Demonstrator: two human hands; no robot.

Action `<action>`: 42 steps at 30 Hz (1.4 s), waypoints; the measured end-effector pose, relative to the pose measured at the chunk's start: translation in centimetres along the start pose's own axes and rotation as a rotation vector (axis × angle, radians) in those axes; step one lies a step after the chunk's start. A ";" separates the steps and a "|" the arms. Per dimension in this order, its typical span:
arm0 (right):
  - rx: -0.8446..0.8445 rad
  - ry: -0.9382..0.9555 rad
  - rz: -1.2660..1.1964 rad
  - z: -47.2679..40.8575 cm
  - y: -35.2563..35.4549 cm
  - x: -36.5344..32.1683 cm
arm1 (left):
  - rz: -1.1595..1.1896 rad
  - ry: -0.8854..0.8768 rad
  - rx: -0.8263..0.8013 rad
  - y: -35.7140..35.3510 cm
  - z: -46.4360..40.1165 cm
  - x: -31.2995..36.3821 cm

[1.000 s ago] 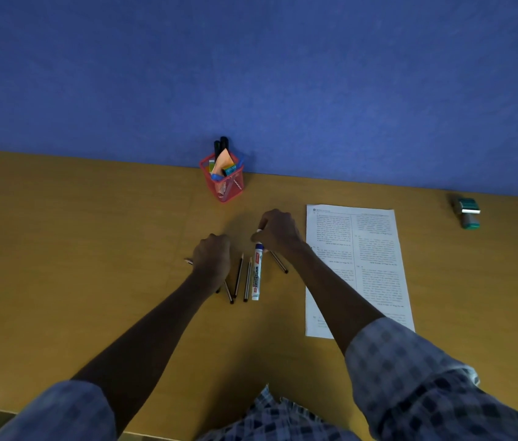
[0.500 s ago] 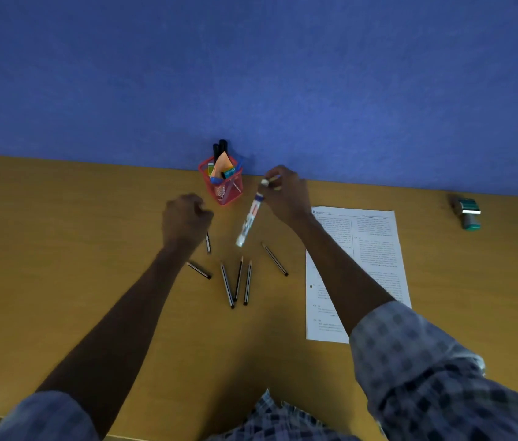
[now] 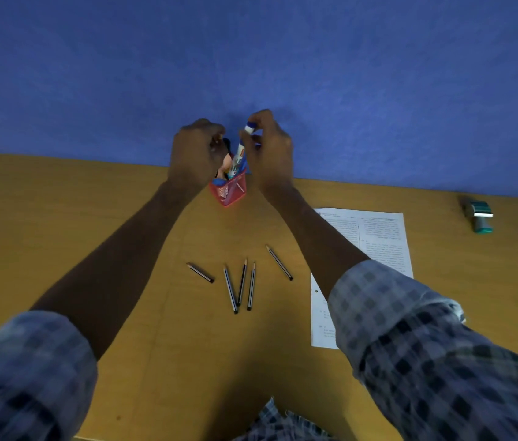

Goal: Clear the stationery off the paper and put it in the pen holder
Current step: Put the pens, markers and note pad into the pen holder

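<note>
The red mesh pen holder (image 3: 231,193) stands at the back of the desk against the blue wall, with markers and other items inside. My right hand (image 3: 272,154) grips a white marker (image 3: 238,157) with a blue cap near its top, and its lower end is inside the holder. My left hand (image 3: 195,155) hovers over the holder's left side, fingers pinched on a pencil that is almost wholly hidden. Several black pencils (image 3: 241,281) lie loose on the desk, left of the printed paper (image 3: 381,243). Nothing lies on the visible part of the paper.
A small teal and grey desk tool (image 3: 479,216) sits at the far right near the wall. My right forearm and checked sleeve cover the paper's lower left part. The wooden desk (image 3: 60,233) runs wide to the left.
Both hands have risen from the pencils to the pen holder. The right hand has carried the marker up and tipped it into the holder. The left hand has brought a pencil there.
</note>
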State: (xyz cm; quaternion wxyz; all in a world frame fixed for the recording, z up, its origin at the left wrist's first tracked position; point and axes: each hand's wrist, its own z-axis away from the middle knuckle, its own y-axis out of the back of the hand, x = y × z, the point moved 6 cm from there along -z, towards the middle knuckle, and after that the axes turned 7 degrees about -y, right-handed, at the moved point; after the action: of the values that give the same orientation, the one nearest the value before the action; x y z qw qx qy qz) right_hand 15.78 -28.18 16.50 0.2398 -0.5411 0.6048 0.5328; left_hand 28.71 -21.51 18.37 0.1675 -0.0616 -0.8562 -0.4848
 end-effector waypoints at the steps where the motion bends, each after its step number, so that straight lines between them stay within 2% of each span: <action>1: -0.017 0.025 0.045 0.0 -0.4 0.0 | -0.010 -0.008 -0.007 -0.4 -0.1 0.0; 10: -0.069 0.102 0.169 -0.4 -1.7 0.2 | -0.015 -0.008 0.047 -0.9 -0.9 -0.6; 13: -0.091 0.118 0.197 -0.5 -1.8 0.2 | -0.041 -0.026 -0.002 -1.5 -0.6 -0.4; 17: -0.143 0.165 0.295 -0.6 -2.7 0.1 | 0.058 0.003 -0.073 -2.7 1.4 -1.0; 22: -0.315 0.120 0.550 0.1 -4.7 2.3 | -0.114 0.071 -0.152 -4.5 3.3 -2.8; 29: -0.251 0.165 0.475 0.8 -4.4 2.0 | -0.178 -0.029 -0.212 -5.2 3.6 -2.6; 36: -0.008 0.127 0.290 4.0 -1.4 3.6 | -0.082 0.160 0.026 -2.5 7.0 -3.6; 38: -0.098 0.076 0.330 5.8 -1.7 5.0 | -0.095 0.230 -0.025 -2.8 9.2 -4.1; 42: -0.383 -0.092 0.537 9.8 -3.1 8.4 | -0.108 0.466 -0.306 -4.6 14.3 -5.8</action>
State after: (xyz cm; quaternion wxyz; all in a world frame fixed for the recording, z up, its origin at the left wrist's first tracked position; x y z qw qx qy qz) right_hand 13.32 -22.16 4.91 0.0117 -0.3730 0.6032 0.7049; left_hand 29.65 -11.44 5.87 0.3226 0.0725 -0.7136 -0.6176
